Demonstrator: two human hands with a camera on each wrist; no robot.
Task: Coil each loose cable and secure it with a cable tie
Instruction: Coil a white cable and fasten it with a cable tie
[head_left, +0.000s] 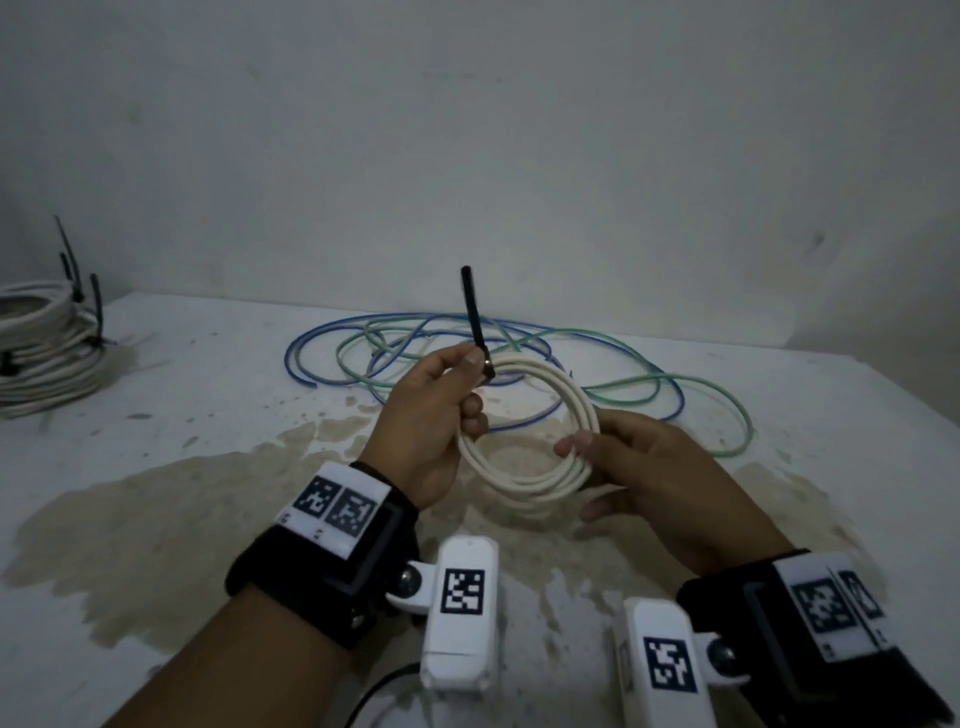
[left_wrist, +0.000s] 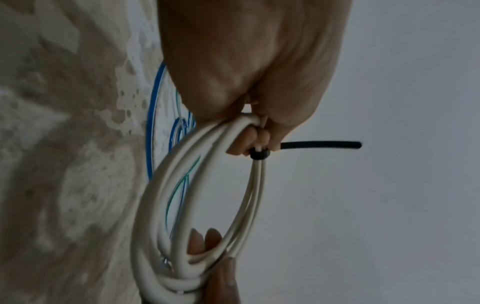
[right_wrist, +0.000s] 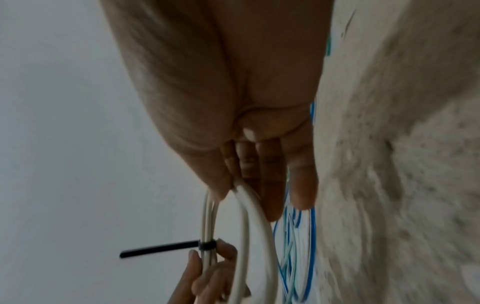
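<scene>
A white cable coil (head_left: 524, 491) is held above the table between both hands. A black cable tie (head_left: 472, 306) is cinched round its upper left strands, with the tail sticking straight up. My left hand (head_left: 467, 384) grips the strands right at the tie's head, fingers curled round them. My right hand (head_left: 574, 447) pinches the coil's right side between thumb and fingers. In the left wrist view the tie (left_wrist: 319, 145) points sideways from the coil (left_wrist: 166, 185). The right wrist view shows the tie (right_wrist: 158, 248) wrapped tight on the coil (right_wrist: 257, 236).
Loose blue and green cables (head_left: 519, 338) lie tangled on the stained white table (head_left: 208, 519) behind the hands. A stack of tied white coils (head_left: 47, 353) with black tie tails sits at the far left. A wall stands close behind.
</scene>
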